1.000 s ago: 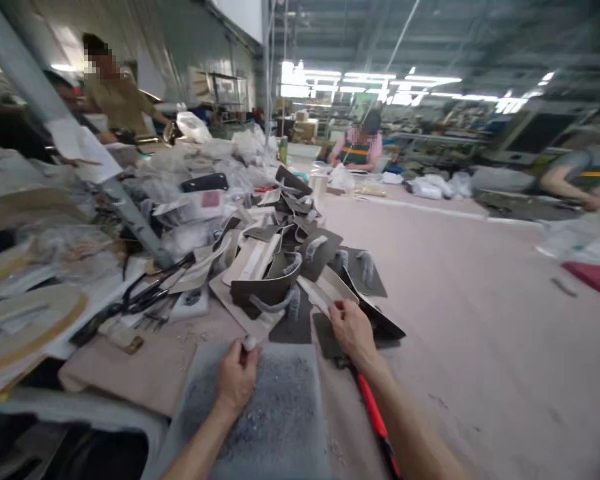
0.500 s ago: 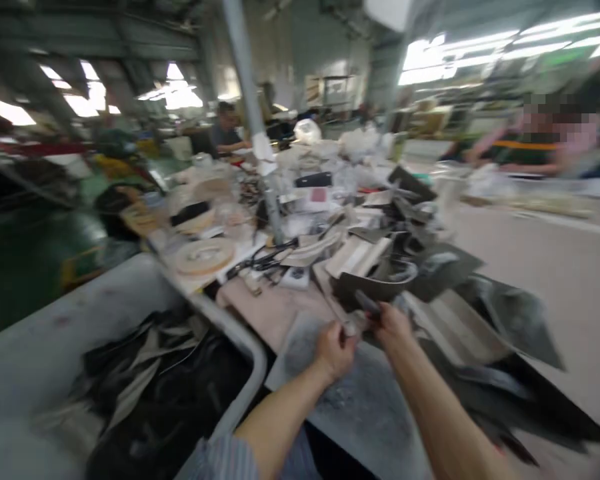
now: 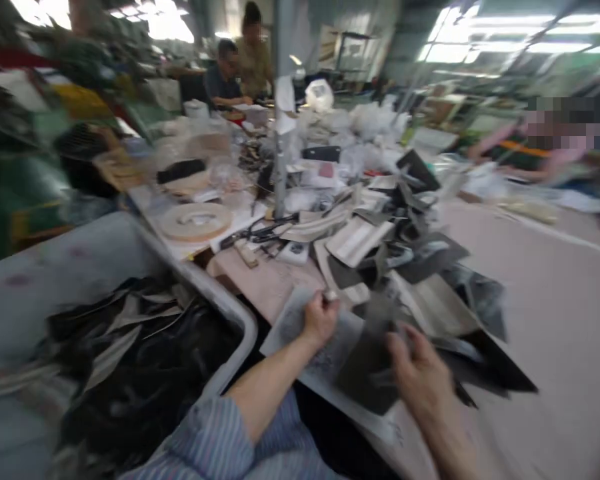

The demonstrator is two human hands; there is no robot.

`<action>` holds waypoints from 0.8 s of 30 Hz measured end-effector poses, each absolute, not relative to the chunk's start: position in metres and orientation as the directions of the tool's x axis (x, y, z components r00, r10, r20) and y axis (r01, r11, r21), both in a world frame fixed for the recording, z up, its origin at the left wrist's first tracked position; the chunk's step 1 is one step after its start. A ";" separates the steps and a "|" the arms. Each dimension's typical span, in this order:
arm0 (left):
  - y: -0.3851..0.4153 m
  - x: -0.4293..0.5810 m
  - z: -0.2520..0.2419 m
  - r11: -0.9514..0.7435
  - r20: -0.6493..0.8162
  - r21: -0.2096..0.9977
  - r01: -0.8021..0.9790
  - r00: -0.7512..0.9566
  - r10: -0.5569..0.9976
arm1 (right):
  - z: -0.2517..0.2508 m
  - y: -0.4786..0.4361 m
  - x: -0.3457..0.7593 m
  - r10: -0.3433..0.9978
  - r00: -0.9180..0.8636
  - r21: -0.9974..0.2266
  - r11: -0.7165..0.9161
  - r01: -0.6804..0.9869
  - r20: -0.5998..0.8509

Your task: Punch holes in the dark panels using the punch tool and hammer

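Note:
My left hand (image 3: 321, 319) is closed over the grey board (image 3: 293, 328), pinching a small pale thing too blurred to name. To its right, my right hand (image 3: 420, 367) grips a dark grey sheet (image 3: 367, 363) between thumb and fingers; the sheet hangs over the right part of the board. Grey and dark cut pieces (image 3: 437, 303) lie heaped just beyond my right hand.
A large grey bin (image 3: 240, 320) with dark scraps is at the left. Behind lie a tape roll (image 3: 195, 221), black-handled tools (image 3: 267, 230) and plastic bags (image 3: 340, 123) around a metal post (image 3: 280, 147). People are at tables farther back.
My right hand has moved nearer and away from my left hand, now with a dark sheet in it. My left hand stays closed near the board. The view has shifted, and a second person shows behind.

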State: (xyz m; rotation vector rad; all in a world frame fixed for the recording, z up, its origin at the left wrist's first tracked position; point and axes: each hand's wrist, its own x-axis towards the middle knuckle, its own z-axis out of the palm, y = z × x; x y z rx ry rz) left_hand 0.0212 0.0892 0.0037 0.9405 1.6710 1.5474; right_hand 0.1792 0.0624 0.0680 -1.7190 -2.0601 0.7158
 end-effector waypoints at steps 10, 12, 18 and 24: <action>0.094 0.022 0.005 -0.054 0.049 0.998 -0.021 -0.183 0.982 | 0.037 0.019 0.157 0.981 -0.022 -0.658 -0.111 0.744 -0.191; 0.095 0.028 0.005 -0.046 0.046 0.999 -0.009 -0.058 0.997 | 0.041 0.018 0.162 0.978 -0.031 -0.666 -0.116 0.737 -0.205; 0.097 0.034 -0.008 0.012 -0.012 1.000 0.003 0.037 0.999 | 0.039 0.010 0.170 0.989 -0.112 -0.674 0.018 0.739 -0.096; 0.098 0.033 -0.004 0.034 -0.037 0.997 0.065 0.039 0.999 | 0.032 0.006 0.172 0.992 -0.105 -0.707 0.025 0.706 -0.069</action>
